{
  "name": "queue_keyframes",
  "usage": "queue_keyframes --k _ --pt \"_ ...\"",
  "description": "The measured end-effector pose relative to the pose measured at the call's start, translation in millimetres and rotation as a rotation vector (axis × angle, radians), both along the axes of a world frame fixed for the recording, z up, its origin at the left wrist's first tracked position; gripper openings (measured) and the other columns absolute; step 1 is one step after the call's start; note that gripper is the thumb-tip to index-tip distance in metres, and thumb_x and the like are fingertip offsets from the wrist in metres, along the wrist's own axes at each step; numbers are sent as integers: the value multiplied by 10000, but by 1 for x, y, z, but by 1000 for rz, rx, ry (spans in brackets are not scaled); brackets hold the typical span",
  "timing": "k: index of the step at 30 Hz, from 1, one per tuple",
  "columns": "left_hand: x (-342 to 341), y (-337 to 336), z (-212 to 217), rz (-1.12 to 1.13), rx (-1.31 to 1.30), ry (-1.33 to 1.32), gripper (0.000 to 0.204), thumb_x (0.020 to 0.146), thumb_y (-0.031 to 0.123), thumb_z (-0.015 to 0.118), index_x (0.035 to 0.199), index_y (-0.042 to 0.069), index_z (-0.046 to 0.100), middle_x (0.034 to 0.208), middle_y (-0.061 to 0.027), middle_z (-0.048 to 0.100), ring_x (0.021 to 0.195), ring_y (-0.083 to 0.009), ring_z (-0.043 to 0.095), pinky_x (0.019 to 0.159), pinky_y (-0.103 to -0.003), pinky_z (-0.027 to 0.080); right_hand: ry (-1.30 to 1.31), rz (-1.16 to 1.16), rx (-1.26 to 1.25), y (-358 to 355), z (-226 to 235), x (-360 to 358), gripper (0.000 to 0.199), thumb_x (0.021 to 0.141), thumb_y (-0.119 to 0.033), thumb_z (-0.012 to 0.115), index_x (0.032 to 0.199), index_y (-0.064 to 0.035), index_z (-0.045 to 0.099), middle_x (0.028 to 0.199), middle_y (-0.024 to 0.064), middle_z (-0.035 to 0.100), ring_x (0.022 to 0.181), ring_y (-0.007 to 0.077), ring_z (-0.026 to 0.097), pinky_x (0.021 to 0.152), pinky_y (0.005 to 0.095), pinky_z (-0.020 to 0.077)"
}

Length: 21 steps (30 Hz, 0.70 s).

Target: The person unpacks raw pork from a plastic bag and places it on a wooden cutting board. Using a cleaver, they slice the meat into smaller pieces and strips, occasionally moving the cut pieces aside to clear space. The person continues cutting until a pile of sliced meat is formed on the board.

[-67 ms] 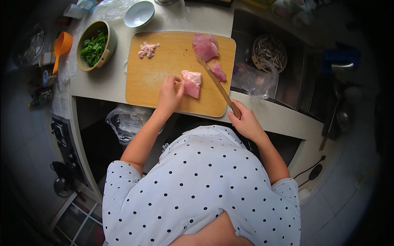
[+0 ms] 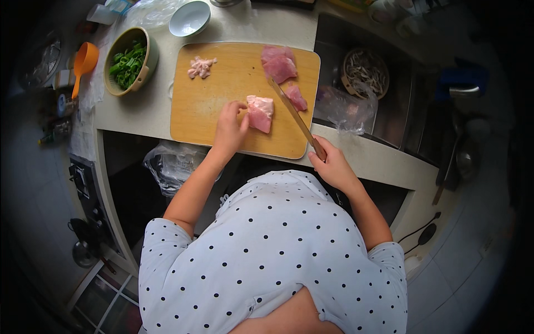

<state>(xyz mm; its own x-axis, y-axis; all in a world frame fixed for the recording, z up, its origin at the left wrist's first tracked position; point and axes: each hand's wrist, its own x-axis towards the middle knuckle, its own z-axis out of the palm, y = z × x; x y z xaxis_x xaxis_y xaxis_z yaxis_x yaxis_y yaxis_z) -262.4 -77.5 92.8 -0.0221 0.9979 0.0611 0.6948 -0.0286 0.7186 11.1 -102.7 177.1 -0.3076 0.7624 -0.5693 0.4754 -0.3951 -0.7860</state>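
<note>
Head view, looking straight down: left hand (image 2: 231, 127) pressing fingertips on a pink meat slab (image 2: 260, 113) near the front edge of the wooden cutting board (image 2: 222, 94). Right hand (image 2: 332, 164) gripping a knife (image 2: 296, 118), blade angling between slab and more meat pieces (image 2: 281, 67) toward the board's back right corner. Green bowl (image 2: 129, 64) sitting off the left edge.

Soft, even daylight on the sharp centre, glare off the pale counter (image 2: 146, 108), while fisheye-bent edges sink into dark blur.
</note>
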Motion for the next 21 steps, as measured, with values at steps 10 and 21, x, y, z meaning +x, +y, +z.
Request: queue_keyframes --k 10,21 --pt "15 -6 0 -295 216 254 252 708 44 676 948 26 602 1094 -131 565 1103 -329 500 909 -441 414 -60 133 205 4 4 -15 395 873 -134 564 1232 12 487 908 225 660 796 378 650 741 398 508" --pt "6 -14 -10 -195 322 108 233 696 -11 666 924 20 629 1020 -116 584 1075 -331 527 900 -433 442 -23 169 168 11 -14 -35 395 859 -75 529 1244 -1 486 856 225 635 757 362 630 718 390 498"
